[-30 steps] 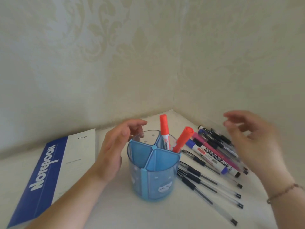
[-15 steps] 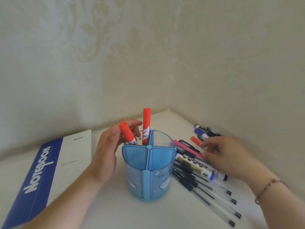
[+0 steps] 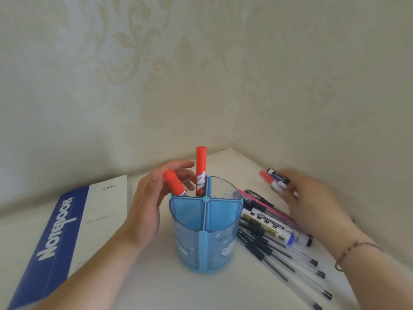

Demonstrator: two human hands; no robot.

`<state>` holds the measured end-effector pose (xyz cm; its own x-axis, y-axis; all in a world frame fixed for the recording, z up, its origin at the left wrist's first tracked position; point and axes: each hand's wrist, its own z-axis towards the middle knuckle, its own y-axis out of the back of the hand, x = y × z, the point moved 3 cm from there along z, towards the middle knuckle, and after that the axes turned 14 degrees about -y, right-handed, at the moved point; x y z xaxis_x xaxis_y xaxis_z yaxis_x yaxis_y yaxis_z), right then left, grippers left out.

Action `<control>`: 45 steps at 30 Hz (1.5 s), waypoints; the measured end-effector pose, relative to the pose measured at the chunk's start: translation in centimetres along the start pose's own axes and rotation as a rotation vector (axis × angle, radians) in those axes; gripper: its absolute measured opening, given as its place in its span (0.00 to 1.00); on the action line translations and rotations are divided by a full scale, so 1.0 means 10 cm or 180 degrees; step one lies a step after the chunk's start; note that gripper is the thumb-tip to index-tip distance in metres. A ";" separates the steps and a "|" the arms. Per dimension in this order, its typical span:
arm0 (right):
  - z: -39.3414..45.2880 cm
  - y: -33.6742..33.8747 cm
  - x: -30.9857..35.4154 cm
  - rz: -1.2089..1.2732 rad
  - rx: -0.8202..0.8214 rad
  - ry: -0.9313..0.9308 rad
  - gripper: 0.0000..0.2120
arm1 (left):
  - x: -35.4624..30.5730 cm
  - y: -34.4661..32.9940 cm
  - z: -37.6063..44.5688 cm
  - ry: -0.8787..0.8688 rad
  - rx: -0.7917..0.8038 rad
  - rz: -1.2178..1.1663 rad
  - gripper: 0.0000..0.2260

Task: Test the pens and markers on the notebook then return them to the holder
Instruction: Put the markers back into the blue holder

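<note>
A blue see-through holder [image 3: 223, 222] with four compartments stands on the white surface. Two red markers are in its far left compartment, one upright [image 3: 201, 166], one leaning left [image 3: 173, 183]. My left hand [image 3: 146, 206] cups the holder's left side, thumb by the leaning marker and fingers curved behind the rim. My right hand [image 3: 312, 204], blurred, lies over the pile of pens [image 3: 268, 227] right of the holder. Its fingertips touch small markers [image 3: 276, 183] at the far end, beside a red one [image 3: 265, 176]. A closed blue and white notebook [image 3: 67, 229] lies at the left.
Two wallpapered walls meet in a corner [image 3: 232, 139] just behind the holder. Several clear pens with black caps [image 3: 297, 267] fan out toward the front right. A bracelet [image 3: 355, 249] is on my right wrist.
The holder has turned, carrying the two red markers from its right side to its far left. My right hand dropped from mid-air onto the pen pile and slid toward the far markers.
</note>
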<state>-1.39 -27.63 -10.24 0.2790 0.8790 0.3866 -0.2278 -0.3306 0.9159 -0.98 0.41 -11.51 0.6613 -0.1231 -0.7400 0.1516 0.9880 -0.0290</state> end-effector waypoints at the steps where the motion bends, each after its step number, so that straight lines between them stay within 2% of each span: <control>1: -0.04 0.08 0.05 0.0646 -0.0248 0.0113 0.24 | 0.01 0.00 0.00 0.0029 0.0025 0.0003 0.33; 3: -0.20 0.29 0.17 0.2297 -0.0695 0.0414 0.31 | 0.03 0.00 0.01 0.0093 0.0056 0.0011 0.34; 5: -0.42 0.45 0.32 0.3692 -0.0634 0.0767 0.31 | 0.05 -0.01 0.01 0.0115 0.0129 0.0044 0.35; 6: -0.52 0.48 0.39 0.4058 -0.0571 0.0999 0.30 | 0.05 -0.01 0.01 0.0119 0.0166 0.0068 0.35; 8: -0.64 0.49 0.49 0.4302 -0.0469 0.1379 0.27 | 0.06 -0.02 0.01 0.0121 0.0217 0.0111 0.36; 12: -0.67 0.37 0.61 0.4353 -0.0166 0.1675 0.25 | 0.06 -0.06 -0.01 0.0079 0.0351 0.0098 0.38; 14: -0.66 0.29 0.65 0.4030 -0.0155 0.1797 0.27 | 0.06 -0.08 -0.01 0.0060 0.0365 0.0121 0.38; 17: -0.63 0.24 0.65 0.2889 -0.0522 0.1982 0.26 | 0.05 -0.06 -0.02 0.0053 0.0265 0.0119 0.39; 19: -0.59 0.29 0.61 0.2676 -0.0719 0.2096 0.26 | 0.05 -0.05 -0.02 0.0055 0.0240 0.0145 0.39; 22: -0.44 0.31 0.46 0.2775 -0.0618 0.1637 0.24 | 0.06 -0.05 -0.01 0.0075 0.0241 0.0168 0.41; 24: -0.28 0.23 0.35 0.2017 -0.0541 0.1061 0.18 | 0.06 -0.05 0.00 0.0074 0.0208 0.0153 0.39; 27: -0.16 0.03 0.25 0.0149 -0.0093 0.0648 0.14 | 0.05 -0.05 0.01 0.0032 0.0071 0.0108 0.33; 30: -0.14 -0.09 0.27 -0.0627 0.0117 0.0516 0.15 | 0.04 -0.04 0.00 0.0027 -0.0010 0.0029 0.33; 39: -0.03 -0.19 0.18 -0.0577 0.0137 0.0257 0.19 | 0.03 -0.03 0.00 0.0164 0.0113 0.0037 0.36; 41: 0.01 -0.14 0.13 0.0080 0.0211 0.0162 0.19 | 0.04 -0.03 0.00 0.0164 0.0123 0.0072 0.36; 45: -0.06 0.18 0.11 0.2096 0.0201 0.0196 0.12 | 0.04 -0.04 0.00 0.0150 0.0151 0.0142 0.39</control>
<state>-2.09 -27.07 -8.24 0.0461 0.5039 0.8625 -0.2768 -0.8232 0.4957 -0.74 0.01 -11.77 0.6330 -0.0735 -0.7707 0.1582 0.9868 0.0358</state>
